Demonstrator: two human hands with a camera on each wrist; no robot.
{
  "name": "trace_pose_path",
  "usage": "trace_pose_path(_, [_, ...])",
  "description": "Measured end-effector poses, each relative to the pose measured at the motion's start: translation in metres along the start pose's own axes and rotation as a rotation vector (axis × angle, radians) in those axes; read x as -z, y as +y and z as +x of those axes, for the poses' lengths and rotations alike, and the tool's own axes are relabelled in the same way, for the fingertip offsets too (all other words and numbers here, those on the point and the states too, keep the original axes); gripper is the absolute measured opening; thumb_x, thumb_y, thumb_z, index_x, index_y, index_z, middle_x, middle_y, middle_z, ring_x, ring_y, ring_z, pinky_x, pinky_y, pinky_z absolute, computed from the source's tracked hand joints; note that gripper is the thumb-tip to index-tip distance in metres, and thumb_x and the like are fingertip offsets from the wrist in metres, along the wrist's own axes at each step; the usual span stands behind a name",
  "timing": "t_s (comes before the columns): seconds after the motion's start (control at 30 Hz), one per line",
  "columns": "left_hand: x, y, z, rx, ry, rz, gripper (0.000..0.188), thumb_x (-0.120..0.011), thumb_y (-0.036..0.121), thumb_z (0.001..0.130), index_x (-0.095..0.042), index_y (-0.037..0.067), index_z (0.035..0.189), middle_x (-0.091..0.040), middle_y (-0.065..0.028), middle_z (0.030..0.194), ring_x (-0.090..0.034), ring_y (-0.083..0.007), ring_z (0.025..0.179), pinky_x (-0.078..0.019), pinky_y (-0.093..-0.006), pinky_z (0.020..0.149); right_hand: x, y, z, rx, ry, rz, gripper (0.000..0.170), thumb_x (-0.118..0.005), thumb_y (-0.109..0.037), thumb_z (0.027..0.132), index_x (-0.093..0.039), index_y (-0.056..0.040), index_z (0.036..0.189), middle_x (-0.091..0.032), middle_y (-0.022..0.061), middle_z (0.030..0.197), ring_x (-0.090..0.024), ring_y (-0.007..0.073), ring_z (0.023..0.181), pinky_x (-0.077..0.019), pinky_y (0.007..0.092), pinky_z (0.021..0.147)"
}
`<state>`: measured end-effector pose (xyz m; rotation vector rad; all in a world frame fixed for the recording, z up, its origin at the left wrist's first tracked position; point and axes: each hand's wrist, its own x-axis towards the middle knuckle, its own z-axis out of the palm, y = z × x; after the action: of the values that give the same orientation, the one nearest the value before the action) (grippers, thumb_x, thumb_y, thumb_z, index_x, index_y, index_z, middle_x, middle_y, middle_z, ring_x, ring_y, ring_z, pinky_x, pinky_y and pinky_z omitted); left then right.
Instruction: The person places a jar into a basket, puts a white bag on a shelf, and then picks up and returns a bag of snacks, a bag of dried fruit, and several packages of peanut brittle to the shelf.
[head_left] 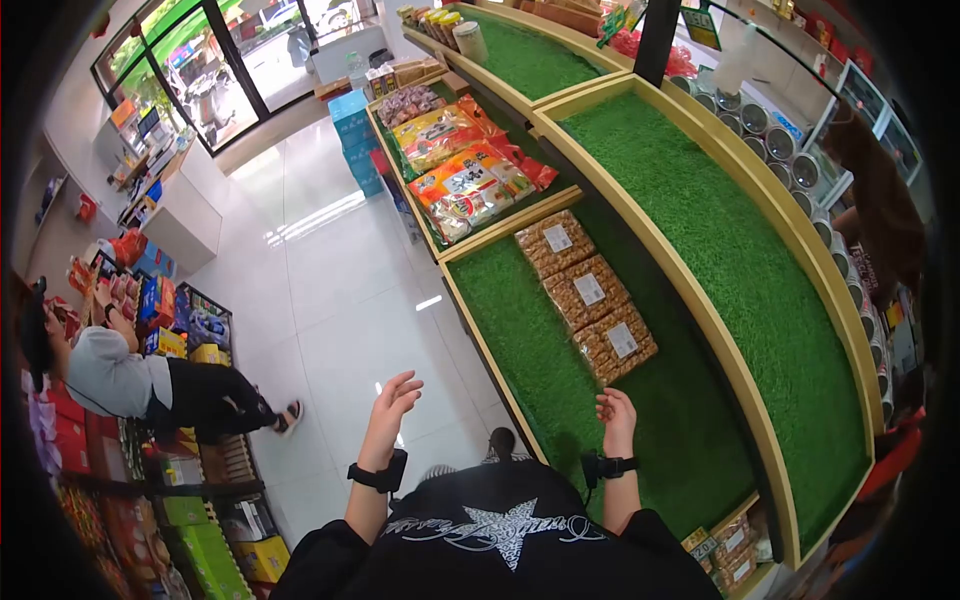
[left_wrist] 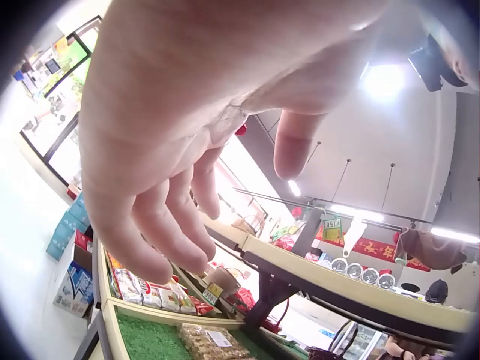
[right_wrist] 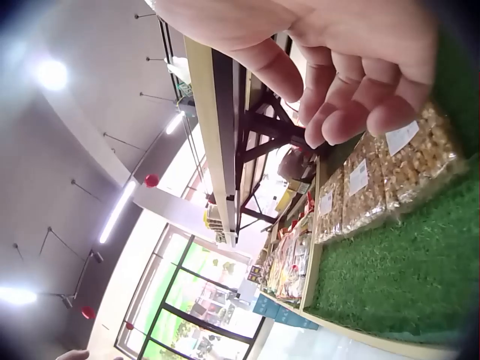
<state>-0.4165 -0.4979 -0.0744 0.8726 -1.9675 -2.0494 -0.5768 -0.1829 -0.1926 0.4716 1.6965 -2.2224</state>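
Snack packs (head_left: 586,290), clear-wrapped, brown and nubbly, three white labels showing; they lie in one row, end to end, on the green turf of the lower shelf (head_left: 495,305); far pack just beside the wooden divider (head_left: 510,226), nearest pack towards the person.

Right hand (head_left: 618,415) near the nearest pack, fingers loosely bent, thumb apart, nothing in its grasp; contact with the wrapping cannot be told from the head view. Left hand (head_left: 393,400) out over the floor (head_left: 330,330) beside the shelf edge, half open, fingers slack; it too has hold of nothing.

Progress, as judged: the row looks orderly, labels all facing up, so what lies there seems laid out already; turf shows bare alongside the row and from its near end towards the person, so that part of the shelf is unfilled; no pack is in transit. Beyond the divider, printed bags (head_left: 470,190) fill much of their compartment; similar labelled packs (head_left: 735,545) sit by a price tag (head_left: 703,543) at the lower right; whether any of those belong to this row, or whether three is the full count, cannot be told.
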Motion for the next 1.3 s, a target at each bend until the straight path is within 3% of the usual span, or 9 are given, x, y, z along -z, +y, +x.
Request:
trace_pose_path(0.23, [-0.037, -0.016, 0.043, 0.153, -0.094, -0.002, 0.042, -0.049, 0.021, 0.08, -0.044, 0.003, 0.117, -0.052, -0.0099, 0.109, -0.048, -0.0177, 0.099, -0.036, -0.0298, 0.086, -0.028, -0.002, 0.007, -0.067, -0.12, 0.003, 0.016, -0.045, -0.012, 0.083, -0.053, -0.0042, 0.094, -0.059, 0.0049, 0.08, -0.054, 0.0107, 0.067, -0.0415, 0.023, 0.059])
trace_pose_path(0.53, [-0.062, 0.002, 0.138, 0.157, -0.243, 0.06, 0.038, -0.049, 0.019, 0.08, -0.046, 0.004, 0.115, -0.052, -0.0081, 0.109, -0.047, -0.0162, 0.099, -0.0361, -0.0299, 0.085, -0.015, 0.015, 0.006, -0.141, 0.111, -0.012, 0.016, -0.044, -0.012, 0.083, -0.054, -0.005, 0.093, -0.06, 0.0043, 0.082, -0.054, 0.0093, 0.067, -0.0413, 0.022, 0.06])
trace_pose_path(0.7, [-0.076, 0.012, 0.225, 0.153, -0.425, 0.17, 0.038, -0.049, 0.021, 0.08, -0.046, 0.006, 0.115, -0.052, -0.0069, 0.108, -0.047, -0.0155, 0.099, -0.0361, -0.0305, 0.085, -0.044, 0.012, 0.02, -0.108, 0.245, -0.099, 0.017, -0.046, -0.014, 0.082, -0.055, -0.0058, 0.092, -0.06, 0.0024, 0.082, -0.053, 0.0078, 0.069, -0.0404, 0.0207, 0.062])
trace_pose_path(0.83, [-0.095, 0.029, 0.304, 0.098, -0.511, 0.202, 0.036, -0.05, 0.013, 0.08, -0.045, 0.0, 0.114, -0.052, -0.0129, 0.107, -0.048, -0.018, 0.101, -0.0359, -0.0276, 0.087, -0.084, 0.019, 0.048, -0.112, 0.366, -0.078, 0.017, -0.045, -0.015, 0.082, -0.056, -0.0053, 0.092, -0.059, 0.0028, 0.082, -0.053, 0.0087, 0.07, -0.0401, 0.0206, 0.062])
trace_pose_path(0.93, [-0.109, 0.024, 0.358, 0.064, -0.584, 0.207, 0.037, -0.051, 0.011, 0.08, -0.044, 0.0, 0.114, -0.051, -0.0143, 0.108, -0.047, -0.0182, 0.102, -0.0355, -0.028, 0.088, -0.125, 0.031, 0.079, -0.158, 0.31, -0.058, 0.02, -0.046, -0.015, 0.082, -0.054, -0.0049, 0.097, -0.059, 0.004, 0.085, -0.054, 0.0097, 0.072, -0.0395, 0.0203, 0.063])
trace_pose_path(1.0, [-0.115, 0.01, 0.394, 0.096, -0.68, 0.266, 0.039, -0.049, 0.023, 0.082, -0.045, 0.008, 0.118, -0.05, -0.0076, 0.113, -0.045, -0.0155, 0.104, -0.0335, -0.0268, 0.086, -0.149, 0.037, 0.106, -0.174, 0.174, -0.126, 0.027, -0.049, -0.012, 0.081, -0.047, -0.0005, 0.105, -0.057, 0.0051, 0.082, -0.052, 0.0119, 0.07, -0.0408, 0.0229, 0.065])
trace_pose_path(1.03, [-0.119, 0.013, 0.409, 0.22, -0.731, 0.284, 0.04, -0.049, 0.025, 0.082, -0.045, 0.009, 0.118, -0.048, -0.0062, 0.117, -0.043, -0.016, 0.107, -0.0318, -0.0283, 0.088, -0.159, 0.043, 0.12, -0.176, 0.167, -0.169, 0.033, -0.051, -0.012, 0.08, -0.042, -0.0006, 0.11, -0.057, 0.0068, 0.084, -0.052, 0.0143, 0.073, -0.0411, 0.0243, 0.068])
trace_pose_path(1.13, [-0.129, -0.014, 0.452, 0.321, -0.741, 0.205, 0.042, -0.049, 0.025, 0.081, -0.046, 0.004, 0.116, -0.051, -0.0063, 0.111, -0.045, -0.0138, 0.102, -0.0326, -0.0216, 0.081, -0.175, 0.06, 0.169, -0.172, 0.161, -0.332, 0.051, -0.055, -0.016, 0.078, -0.031, -0.0004, 0.121, -0.054, 0.012, 0.094, -0.052, 0.0203, 0.085, -0.041, 0.0277, 0.076])
trace_pose_path(1.3, [-0.153, -0.047, 0.517, 0.27, -0.783, 0.234, 0.045, -0.049, 0.025, 0.08, -0.043, 0.002, 0.119, -0.051, -0.0039, 0.105, -0.045, -0.0133, 0.096, -0.0328, -0.0225, 0.082, -0.198, 0.044, 0.233, -0.147, 0.163, -0.349, 0.056, -0.056, -0.018, 0.077, -0.031, 0.0023, 0.123, -0.048, 0.0182, 0.11, -0.048, 0.0255, 0.1, -0.0386, 0.032, 0.083])
